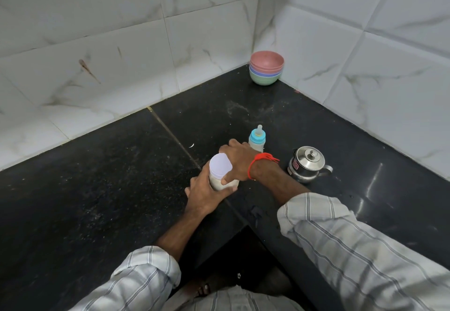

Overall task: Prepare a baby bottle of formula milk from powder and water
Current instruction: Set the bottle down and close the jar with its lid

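Observation:
A clear jar of pale powder with a white lid stands on the black counter. My left hand grips its body from the near side. My right hand, a red thread at the wrist, grips the jar's upper part by the lid from the right. Just behind the hands stands a baby bottle with a blue collar and a teat on, upright, pale liquid inside. A small steel pot with a lid and a handle sits to the right of my right wrist.
A stack of coloured bowls, pink on top, stands in the far corner where the two tiled walls meet. The counter is L-shaped, with its inner edge close to my body. White specks lie scattered on the counter.

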Available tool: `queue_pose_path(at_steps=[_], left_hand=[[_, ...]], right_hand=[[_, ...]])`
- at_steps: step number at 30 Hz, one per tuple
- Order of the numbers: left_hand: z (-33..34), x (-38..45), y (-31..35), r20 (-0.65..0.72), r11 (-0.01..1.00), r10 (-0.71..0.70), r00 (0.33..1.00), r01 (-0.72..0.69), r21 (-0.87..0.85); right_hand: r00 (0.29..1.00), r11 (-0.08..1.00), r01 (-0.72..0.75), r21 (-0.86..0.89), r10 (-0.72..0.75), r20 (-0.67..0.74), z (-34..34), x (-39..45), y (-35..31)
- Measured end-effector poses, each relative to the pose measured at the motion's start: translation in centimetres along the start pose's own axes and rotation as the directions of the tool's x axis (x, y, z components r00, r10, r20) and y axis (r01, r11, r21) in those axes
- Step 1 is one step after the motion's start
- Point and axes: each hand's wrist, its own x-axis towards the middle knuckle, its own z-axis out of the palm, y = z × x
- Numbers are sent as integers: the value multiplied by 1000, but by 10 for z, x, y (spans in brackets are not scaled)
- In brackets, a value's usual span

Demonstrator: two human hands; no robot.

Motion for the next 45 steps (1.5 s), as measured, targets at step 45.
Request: queue_pose_path(at_steps=[45], left_hand=[[0, 2, -1, 23, 998, 0, 1000, -1, 65]], right_hand=[[981, 984, 177, -17, -175, 85, 1, 2, 11]])
